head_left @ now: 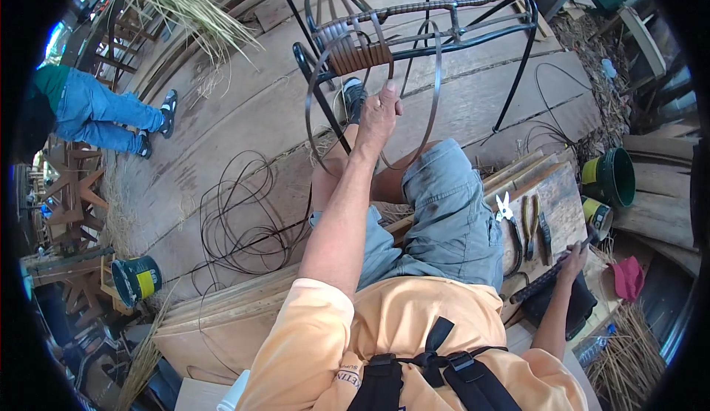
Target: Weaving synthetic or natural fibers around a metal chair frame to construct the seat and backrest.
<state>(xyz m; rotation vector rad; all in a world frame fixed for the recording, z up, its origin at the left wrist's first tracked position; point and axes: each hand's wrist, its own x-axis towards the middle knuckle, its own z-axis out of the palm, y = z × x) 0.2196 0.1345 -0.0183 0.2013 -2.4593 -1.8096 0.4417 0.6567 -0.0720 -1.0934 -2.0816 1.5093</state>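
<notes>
My left hand (377, 115) is raised in front of me and grips a long dark flat weaving strip (435, 93) that loops around it in wide arcs. Just beyond it stands a black metal chair frame (473, 26), with a patch of brown weave (359, 54) wrapped on its near corner. My right hand (573, 259) rests low at the right on a wooden bench (566, 189), its fingers closed on a long dark bar-like tool (543, 279). My knees in grey shorts sit between the two hands.
White-handled cutters (505, 210) and pliers (529, 220) lie on the bench. Green buckets (612, 178) stand to the right, another bucket (137, 278) at lower left. A coil of dark strips (244, 219) lies on the plank floor. Another person's legs in jeans (103, 111) are at far left.
</notes>
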